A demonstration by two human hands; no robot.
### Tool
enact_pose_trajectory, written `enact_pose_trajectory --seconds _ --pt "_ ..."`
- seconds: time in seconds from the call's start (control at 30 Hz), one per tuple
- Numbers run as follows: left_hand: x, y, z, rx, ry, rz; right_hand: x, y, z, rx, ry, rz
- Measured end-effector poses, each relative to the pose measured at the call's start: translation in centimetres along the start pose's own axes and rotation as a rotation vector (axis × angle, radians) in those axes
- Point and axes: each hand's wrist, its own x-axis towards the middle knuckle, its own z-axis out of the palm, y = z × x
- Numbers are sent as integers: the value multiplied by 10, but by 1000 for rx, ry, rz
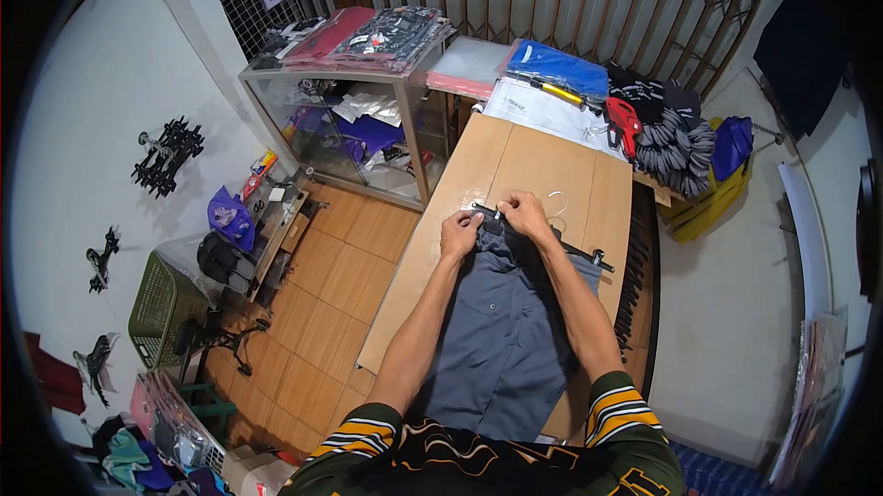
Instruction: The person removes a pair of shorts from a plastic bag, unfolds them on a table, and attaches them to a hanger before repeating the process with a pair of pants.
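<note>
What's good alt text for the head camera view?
A person's left hand and right hand pinch at one end of a black clip hanger at the top of a grey garment on a wooden table. A glass cabinet stands beyond, to the left.

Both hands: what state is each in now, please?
Left hand: closed, pinching the grey garment at its top.
Right hand: closed, pinching the black hanger at one end.

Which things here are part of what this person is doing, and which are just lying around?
Seemingly part of it:
- left hand
- right hand
- grey pants
- black clip hanger
- wooden table

Apparently just lying about:
- red handheld tool, type unclear
- purple bag
- green plastic basket
</note>
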Motion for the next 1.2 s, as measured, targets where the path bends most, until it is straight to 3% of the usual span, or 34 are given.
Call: enact_pose_trajectory --seconds 0.17,0.33,0.43,0.57,0.67,0.8,0.9,0.97,1.2 --pt "-5 6 0 61 7 34 -7 -3 3 -30 50 -57" --pt "-5 16 -16 5 -213 55 -39 -8 -15 -73 181 -101" --pt "-5 19 -22 60 -257 61 -76 -3 -45 -93 409 -128" --pt "-8 33 -23 165 -291 27 -143 29 -70 -296 788 161" --pt "-12 36 -23 178 -317 23 -186 58 -75 -143 736 475" --pt "-20 37 -27 -34 -391 0 -207 81 -79 322 614 388" --pt "-38 47 -37 -116 -418 24 -211 90 -91 777 520 441" --pt "-52 46 -46 -139 -437 74 -223 95 -95 813 452 372" --pt "-166 107 -107 -172 -532 213 -331 -15 -101 841 527 98"
